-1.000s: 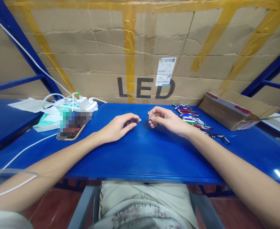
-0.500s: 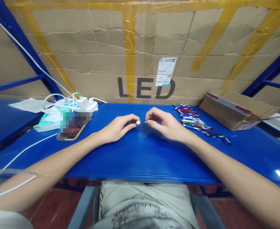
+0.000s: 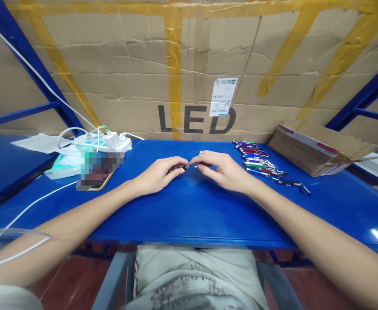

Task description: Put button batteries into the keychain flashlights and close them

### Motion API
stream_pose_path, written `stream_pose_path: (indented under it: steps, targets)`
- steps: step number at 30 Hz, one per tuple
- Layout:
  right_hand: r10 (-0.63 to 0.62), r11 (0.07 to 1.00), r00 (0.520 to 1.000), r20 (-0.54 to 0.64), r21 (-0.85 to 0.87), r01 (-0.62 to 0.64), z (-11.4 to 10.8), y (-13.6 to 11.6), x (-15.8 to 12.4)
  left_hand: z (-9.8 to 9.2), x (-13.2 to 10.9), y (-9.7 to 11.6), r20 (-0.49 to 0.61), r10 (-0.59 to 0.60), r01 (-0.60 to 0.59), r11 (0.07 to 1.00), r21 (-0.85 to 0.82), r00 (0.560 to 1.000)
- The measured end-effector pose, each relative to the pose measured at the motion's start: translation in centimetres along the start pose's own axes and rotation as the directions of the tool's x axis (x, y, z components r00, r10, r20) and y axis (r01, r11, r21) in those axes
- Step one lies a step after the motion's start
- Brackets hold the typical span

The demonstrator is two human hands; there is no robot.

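Note:
My left hand [image 3: 161, 174] is closed in a pinch over the middle of the blue table [image 3: 189, 211]. Between its thumb and fingers is a small dark piece with a silvery end [image 3: 185, 167], mostly covered by the fingers. Facing it, my right hand [image 3: 222, 170] has its index finger stretched to that end. The thumb and other fingers of this hand are closed around a small silvery metal part [image 3: 195, 166], of which only the tip shows. Right of my right hand lies a row of several coloured pen-like metal tubes with clips [image 3: 259, 165].
A black tube with a carabiner [image 3: 290, 183] lies nearest on the right, before an open cardboard box [image 3: 314, 150]. At left are a phone [image 3: 106, 178], a white power strip [image 3: 90, 140] and cables. A large carton [image 3: 127, 77] stands behind the table.
My right index finger has stretched left to the piece in my left hand. The bright round end seen there before has turned or been covered. Both hands stay in nearly the same place.

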State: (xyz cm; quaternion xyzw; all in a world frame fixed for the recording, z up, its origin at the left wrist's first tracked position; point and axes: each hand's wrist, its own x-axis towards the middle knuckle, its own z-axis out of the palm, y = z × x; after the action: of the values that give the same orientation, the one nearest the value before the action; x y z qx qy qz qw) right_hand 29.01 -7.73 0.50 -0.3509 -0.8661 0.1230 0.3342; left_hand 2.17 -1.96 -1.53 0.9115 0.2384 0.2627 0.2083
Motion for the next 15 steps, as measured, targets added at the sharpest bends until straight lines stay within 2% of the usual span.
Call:
stream_pose_path:
  steps: [3,9,15]
  targets:
    - [0.001,1.0,1.0,-0.009,0.009,-0.001,0.14,0.03,0.03,0.16,-0.05,-0.13,0.015,-0.003,0.003,1.0,-0.004,1.0]
    - [0.009,0.999,0.998,-0.058,0.043,-0.006,0.27,0.15,-0.01,0.31,0.03,-0.16,-0.011,-0.048,0.046,0.991,-0.123,0.999]
    - [0.075,0.991,0.996,-0.058,0.114,-0.068,0.63,0.15,0.13,0.45,0.14,-0.11,-0.006,-0.077,0.075,0.984,-0.163,0.997]
